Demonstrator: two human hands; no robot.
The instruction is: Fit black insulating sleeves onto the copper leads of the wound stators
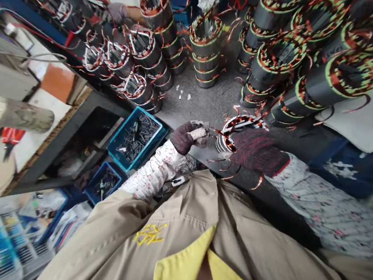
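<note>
The gloved left hand (187, 136) grips a small tool (201, 126); the gloved right hand (256, 150) clasps a stator (238, 125) at the surface's (207, 102) near edge. The tool tip could nick its copper windings. Stator stacks (205, 52) stand beyond.

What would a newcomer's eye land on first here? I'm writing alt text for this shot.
Stacks of stators wound with copper wire crowd the far side of the grey table. At its near edge, the left hand grips a small tool against one stator that the right hand steadies. A blue crate of dark parts sits lower left.
</note>
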